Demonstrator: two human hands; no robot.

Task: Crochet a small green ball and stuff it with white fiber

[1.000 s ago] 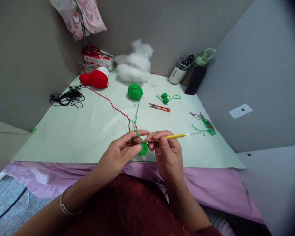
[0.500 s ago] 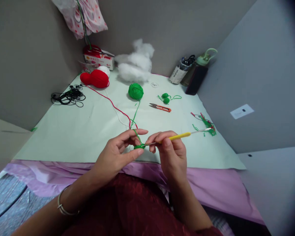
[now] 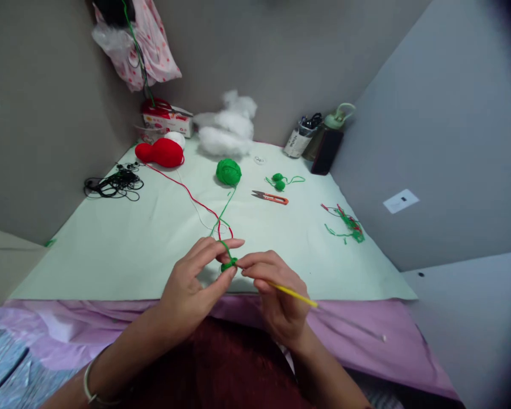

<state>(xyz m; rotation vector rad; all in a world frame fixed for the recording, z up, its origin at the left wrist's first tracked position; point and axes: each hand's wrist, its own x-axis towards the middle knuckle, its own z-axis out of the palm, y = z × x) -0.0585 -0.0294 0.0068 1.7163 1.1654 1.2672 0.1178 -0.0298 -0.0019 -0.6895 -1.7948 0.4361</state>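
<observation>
Between the thumb and fingers of my left hand [image 3: 198, 278] is a small green crochet piece [image 3: 229, 264], with green yarn running up over the forefinger. My right hand [image 3: 279, 295] grips a crochet hook [image 3: 296, 294] by its yellow handle; the long metal end points down to the right. The fingertips of my right hand meet the green piece, and they hide the hook's working tip. A green yarn ball [image 3: 229, 172] lies beyond my hands, its strand leading back to them. Red yarn [image 3: 196, 200] and a thin white strand also run toward my left hand.
Orange thread snips [image 3: 270, 197] and two small green pieces [image 3: 279, 182] lie right of the ball. Yarn scraps [image 3: 349, 224] are at the right edge, black earphones [image 3: 114, 182] at the left. White stuffing [image 3: 227, 128], a red yarn skein [image 3: 162, 153], a pen cup [image 3: 298, 141] and a phone [image 3: 327, 152] stand behind.
The crochet hook's outer end has swung from pointing right and slightly up to pointing down right. My right fingers have closed in on the green piece. The whole view has shifted slightly.
</observation>
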